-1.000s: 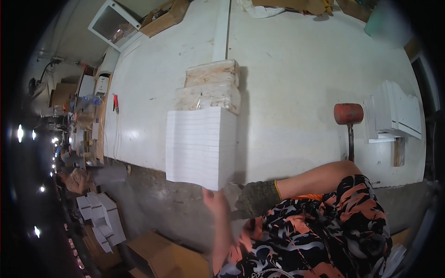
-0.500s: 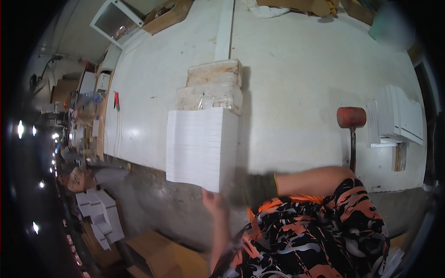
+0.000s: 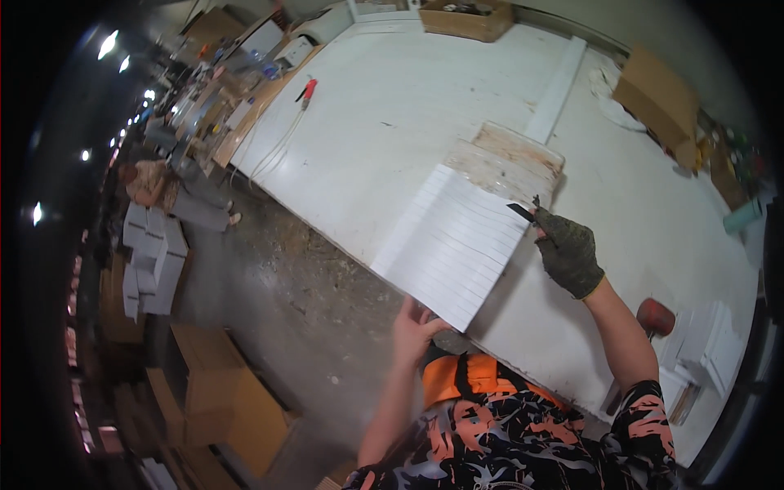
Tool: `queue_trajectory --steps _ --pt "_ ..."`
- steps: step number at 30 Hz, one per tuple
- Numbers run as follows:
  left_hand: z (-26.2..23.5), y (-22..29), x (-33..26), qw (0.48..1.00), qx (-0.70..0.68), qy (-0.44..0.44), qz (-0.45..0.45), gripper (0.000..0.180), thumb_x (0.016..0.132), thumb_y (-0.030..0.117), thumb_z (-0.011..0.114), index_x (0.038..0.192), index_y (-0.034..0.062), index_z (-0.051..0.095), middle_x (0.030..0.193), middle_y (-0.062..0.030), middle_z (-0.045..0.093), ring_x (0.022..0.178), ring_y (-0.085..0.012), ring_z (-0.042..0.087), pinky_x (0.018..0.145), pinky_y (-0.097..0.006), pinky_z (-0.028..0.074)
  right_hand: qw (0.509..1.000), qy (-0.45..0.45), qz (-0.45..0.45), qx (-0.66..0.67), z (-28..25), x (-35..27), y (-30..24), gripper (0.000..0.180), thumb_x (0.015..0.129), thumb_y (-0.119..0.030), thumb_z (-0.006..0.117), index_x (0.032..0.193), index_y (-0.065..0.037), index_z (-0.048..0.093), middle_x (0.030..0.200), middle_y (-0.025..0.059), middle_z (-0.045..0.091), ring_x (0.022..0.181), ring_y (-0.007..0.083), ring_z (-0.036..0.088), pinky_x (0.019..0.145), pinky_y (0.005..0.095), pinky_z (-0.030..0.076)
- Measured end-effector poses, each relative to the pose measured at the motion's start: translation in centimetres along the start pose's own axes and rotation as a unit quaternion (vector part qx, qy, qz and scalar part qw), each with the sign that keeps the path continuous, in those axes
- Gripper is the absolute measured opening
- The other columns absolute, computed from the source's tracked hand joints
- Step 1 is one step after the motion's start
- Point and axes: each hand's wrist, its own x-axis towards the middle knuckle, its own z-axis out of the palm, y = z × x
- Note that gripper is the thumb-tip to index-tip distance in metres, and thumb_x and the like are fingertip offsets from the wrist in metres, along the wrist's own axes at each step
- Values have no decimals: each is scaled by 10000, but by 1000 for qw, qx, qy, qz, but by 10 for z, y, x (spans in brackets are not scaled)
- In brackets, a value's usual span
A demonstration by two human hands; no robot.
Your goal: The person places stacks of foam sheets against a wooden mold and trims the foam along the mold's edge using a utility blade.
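Observation:
A white stack (image 3: 457,237) with many parallel lines across its top lies at the table's near edge, its front overhanging. My bare left hand (image 3: 415,331) grips its near edge, the thumb by the corner and some fingers hidden against it. My right hand (image 3: 567,251), in a dark green fingerless glove, is closed around a knife with a black blade (image 3: 520,212). The blade points left, over the stack's far right corner. Just beyond the stack lie worn blocks wrapped in clear film (image 3: 506,163).
A red-headed mallet (image 3: 656,317) lies at the right near white pieces (image 3: 706,347). A red-handled air gun (image 3: 308,91) with a hose sits at the far left. Cardboard boxes (image 3: 233,400) stand on the floor at lower left. Another person (image 3: 155,186) sits further left.
My right hand has come up from the near edge to the stack's far right corner, now showing the knife. The view has turned, shifting the table's contents. My left hand remains at the near edge.

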Motion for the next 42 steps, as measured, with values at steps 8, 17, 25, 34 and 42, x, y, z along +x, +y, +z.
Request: queue_trajectory --steps 8,17,25,34,42 --pt "-45 12 33 997 -48 -3 -60 450 724 50 763 1121 -68 588 961 -40 644 892 -131 604 811 -263 491 984 -159 -48 -68 32 102 -43 345 813 -183 605 1150 -110 612 821 91 668 725 285 646 645 414 504" --pt "-76 27 60 977 105 -162 -93 280 831 193 677 1022 -9 644 958 -150 685 889 -261 675 780 -338 508 925 -330 3 -186 93 186 -39 415 782 -133 634 1197 -134 620 881 99 672 781 292 646 682 399 509" --pt "-75 -6 56 985 52 -157 -48 618 840 283 712 1231 -93 415 934 -193 686 901 -346 670 737 -358 526 904 -368 13 -215 96 191 -55 472 720 -76 638 1188 -135 622 848 85 674 772 281 652 660 374 516" --pt "-69 -2 54 960 72 -189 -195 552 864 217 658 1251 -69 389 954 -183 686 886 -343 673 752 -379 533 798 -589 -120 -49 121 163 -185 400 728 -175 599 1115 -80 629 685 91 628 532 264 591 478 369 463" --pt "-74 3 52 977 115 -178 -22 547 866 268 675 1188 -92 419 914 -203 682 816 -369 682 672 -415 533 821 -555 33 129 129 92 -150 452 798 -250 600 1158 22 588 763 197 658 711 334 659 736 415 540"
